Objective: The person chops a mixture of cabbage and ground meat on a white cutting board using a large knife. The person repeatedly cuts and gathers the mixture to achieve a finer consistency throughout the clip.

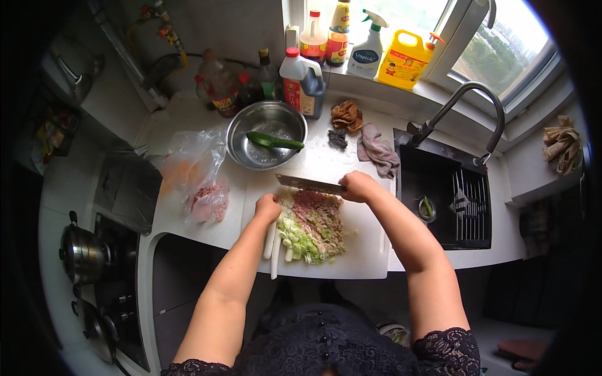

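On the counter [343, 161], a bowl [240, 135] holds cucumber [276, 142]; right grip [359, 187] encloses cleaver [307, 183]; left grip [268, 207] curled, hold unclear.

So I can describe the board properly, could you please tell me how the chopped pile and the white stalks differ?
The chopped pile is cut small; the white stalks are long pieces. The chopped pile mixes pink and pale green; the white stalks are plain white. Both lie on the cutting board.

Yellow jug [404, 61] beside spray bottle [365, 55]
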`<state>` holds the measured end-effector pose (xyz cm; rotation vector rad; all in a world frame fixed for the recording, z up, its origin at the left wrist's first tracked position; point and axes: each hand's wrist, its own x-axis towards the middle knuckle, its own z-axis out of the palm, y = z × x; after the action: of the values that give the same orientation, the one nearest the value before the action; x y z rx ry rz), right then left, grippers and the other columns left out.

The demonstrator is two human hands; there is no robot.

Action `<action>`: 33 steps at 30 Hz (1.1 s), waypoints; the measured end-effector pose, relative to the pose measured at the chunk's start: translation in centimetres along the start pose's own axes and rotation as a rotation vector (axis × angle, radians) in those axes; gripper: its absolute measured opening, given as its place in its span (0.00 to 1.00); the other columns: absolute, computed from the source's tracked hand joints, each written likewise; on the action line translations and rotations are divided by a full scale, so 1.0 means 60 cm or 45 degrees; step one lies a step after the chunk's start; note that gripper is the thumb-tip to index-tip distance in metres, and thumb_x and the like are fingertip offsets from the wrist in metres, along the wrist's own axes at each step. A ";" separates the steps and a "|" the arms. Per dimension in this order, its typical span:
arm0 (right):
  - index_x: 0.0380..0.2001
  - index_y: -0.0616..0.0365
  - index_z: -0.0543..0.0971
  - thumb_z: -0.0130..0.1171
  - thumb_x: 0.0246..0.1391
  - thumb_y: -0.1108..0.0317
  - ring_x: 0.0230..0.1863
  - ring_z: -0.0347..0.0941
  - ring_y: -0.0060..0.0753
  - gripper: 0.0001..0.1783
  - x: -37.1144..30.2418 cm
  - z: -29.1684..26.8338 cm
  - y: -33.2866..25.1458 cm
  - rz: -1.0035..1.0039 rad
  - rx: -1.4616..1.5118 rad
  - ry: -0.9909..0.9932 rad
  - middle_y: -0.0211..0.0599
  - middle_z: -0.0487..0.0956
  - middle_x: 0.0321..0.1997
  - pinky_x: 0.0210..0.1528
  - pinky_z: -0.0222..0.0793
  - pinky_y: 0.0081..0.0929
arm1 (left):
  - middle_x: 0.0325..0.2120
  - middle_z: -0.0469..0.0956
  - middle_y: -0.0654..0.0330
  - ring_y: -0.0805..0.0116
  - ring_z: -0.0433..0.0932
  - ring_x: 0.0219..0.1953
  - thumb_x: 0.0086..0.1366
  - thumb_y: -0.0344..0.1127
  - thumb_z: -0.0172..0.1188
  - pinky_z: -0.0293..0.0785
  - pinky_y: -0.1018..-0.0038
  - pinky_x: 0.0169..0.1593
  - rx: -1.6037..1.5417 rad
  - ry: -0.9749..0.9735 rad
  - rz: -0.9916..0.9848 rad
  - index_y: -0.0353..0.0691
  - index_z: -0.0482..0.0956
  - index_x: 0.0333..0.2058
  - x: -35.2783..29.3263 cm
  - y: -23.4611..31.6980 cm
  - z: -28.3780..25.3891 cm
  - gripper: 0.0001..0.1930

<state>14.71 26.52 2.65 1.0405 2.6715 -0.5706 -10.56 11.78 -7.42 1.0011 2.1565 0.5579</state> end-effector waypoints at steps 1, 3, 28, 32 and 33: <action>0.28 0.53 0.81 0.55 0.41 0.66 0.34 0.77 0.50 0.09 0.011 -0.013 -0.014 -0.060 -0.043 -0.027 0.46 0.80 0.28 0.38 0.73 0.42 | 0.39 0.80 0.48 0.52 0.77 0.45 0.51 0.25 0.52 0.72 0.66 0.50 -0.053 0.007 -0.011 0.36 0.81 0.39 -0.002 0.000 0.004 0.16; 0.27 0.53 0.81 0.55 0.41 0.66 0.32 0.76 0.51 0.09 0.023 -0.033 -0.021 -0.166 -0.077 -0.058 0.46 0.79 0.27 0.35 0.73 0.42 | 0.39 0.80 0.47 0.51 0.78 0.45 0.50 0.24 0.50 0.71 0.66 0.49 -0.197 -0.011 -0.063 0.35 0.81 0.38 -0.014 0.016 0.012 0.16; 0.34 0.47 0.80 0.54 0.49 0.61 0.34 0.77 0.51 0.10 -0.223 0.140 -0.160 0.367 0.602 0.329 0.45 0.80 0.29 0.40 0.73 0.44 | 0.24 0.76 0.55 0.60 0.77 0.26 0.50 0.25 0.63 0.74 0.70 0.32 -0.225 0.470 0.808 0.36 0.78 0.25 -0.245 0.063 0.029 0.03; 0.33 0.49 0.80 0.54 0.50 0.61 0.36 0.76 0.54 0.10 -0.213 0.148 -0.171 0.453 0.444 0.172 0.47 0.80 0.31 0.40 0.72 0.46 | 0.24 0.75 0.56 0.59 0.76 0.26 0.50 0.26 0.63 0.73 0.67 0.31 -0.262 0.401 0.767 0.38 0.77 0.25 -0.248 0.056 0.021 0.04; 0.33 0.49 0.80 0.54 0.50 0.62 0.36 0.75 0.54 0.10 -0.217 0.138 -0.172 0.441 0.452 0.185 0.47 0.80 0.31 0.40 0.71 0.47 | 0.24 0.75 0.56 0.59 0.76 0.26 0.50 0.26 0.64 0.73 0.68 0.30 -0.229 0.433 0.796 0.38 0.77 0.25 -0.247 0.052 0.020 0.04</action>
<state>17.60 8.20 2.39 1.6551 2.4689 -0.9456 -1.18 2.16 -0.34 1.5723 1.9956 1.2696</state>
